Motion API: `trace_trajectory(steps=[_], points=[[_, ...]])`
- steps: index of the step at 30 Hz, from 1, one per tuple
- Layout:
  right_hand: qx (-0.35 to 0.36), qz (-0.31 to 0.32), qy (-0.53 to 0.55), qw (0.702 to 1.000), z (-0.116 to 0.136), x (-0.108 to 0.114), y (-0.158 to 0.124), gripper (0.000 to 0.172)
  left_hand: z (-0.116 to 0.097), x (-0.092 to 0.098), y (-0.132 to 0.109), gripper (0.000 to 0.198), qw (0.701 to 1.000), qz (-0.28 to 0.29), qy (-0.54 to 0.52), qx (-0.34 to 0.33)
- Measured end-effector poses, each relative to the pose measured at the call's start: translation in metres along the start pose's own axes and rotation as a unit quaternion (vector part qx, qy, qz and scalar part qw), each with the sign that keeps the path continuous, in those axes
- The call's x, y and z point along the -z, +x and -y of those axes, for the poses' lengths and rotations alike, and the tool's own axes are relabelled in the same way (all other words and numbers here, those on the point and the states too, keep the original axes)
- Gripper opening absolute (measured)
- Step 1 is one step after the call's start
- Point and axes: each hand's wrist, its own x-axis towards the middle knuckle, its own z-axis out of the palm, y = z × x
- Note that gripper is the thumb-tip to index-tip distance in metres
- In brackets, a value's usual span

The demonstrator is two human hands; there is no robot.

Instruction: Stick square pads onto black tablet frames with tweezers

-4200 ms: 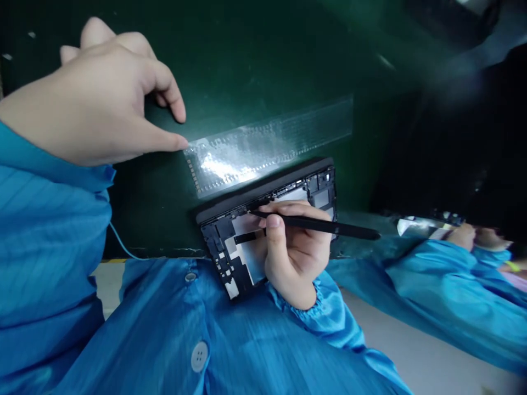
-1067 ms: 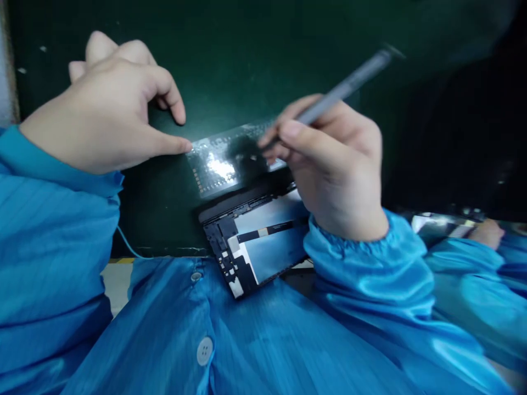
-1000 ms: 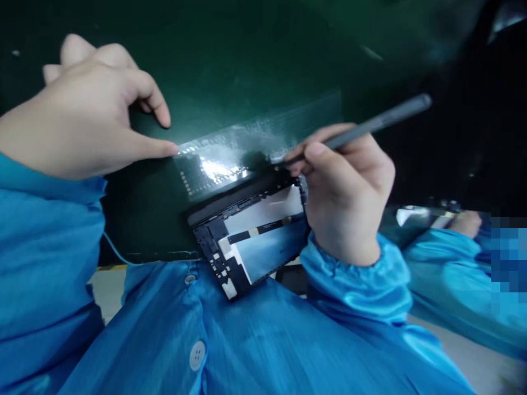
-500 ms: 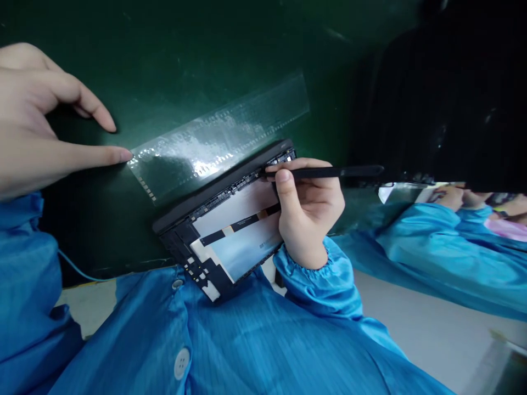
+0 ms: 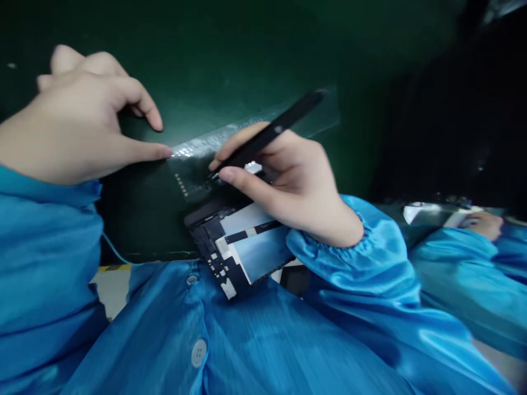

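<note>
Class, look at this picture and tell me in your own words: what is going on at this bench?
A person in a blue coat works at a green mat. The left hand rests its thumb on the end of a clear film strip. The right hand grips a black tool, tip down on that strip. An opened device frame lies nearer the person.

Dark green bench top fills the view; pale floor shows below it.
</note>
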Motion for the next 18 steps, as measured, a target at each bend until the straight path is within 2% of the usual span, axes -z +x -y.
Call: trace_trajectory(steps=[2,4,10,15,18], points=[[0.025,0.080,0.006,0.996,-0.007,-0.010,0.023,0.017,-0.006,0.004,0.001,0.110,0.997,0.051,0.051,0.013],[0.040,0.112,0.005,0.993,-0.014,-0.020,0.036,0.011,-0.009,0.006,0.002,0.109,0.995,0.069,0.070,0.027],[0.019,0.103,0.021,0.994,-0.018,-0.028,0.038,0.009,-0.006,0.006,0.002,0.126,0.992,0.080,0.102,0.004],[-0.001,0.115,0.021,0.993,-0.015,-0.029,0.045,0.010,-0.021,0.008,0.001,0.139,0.985,0.100,0.136,0.025],[-0.040,0.120,0.099,0.987,-0.014,-0.027,0.052,0.013,-0.022,0.010,0.004,0.140,0.983,0.091,0.149,0.050]])
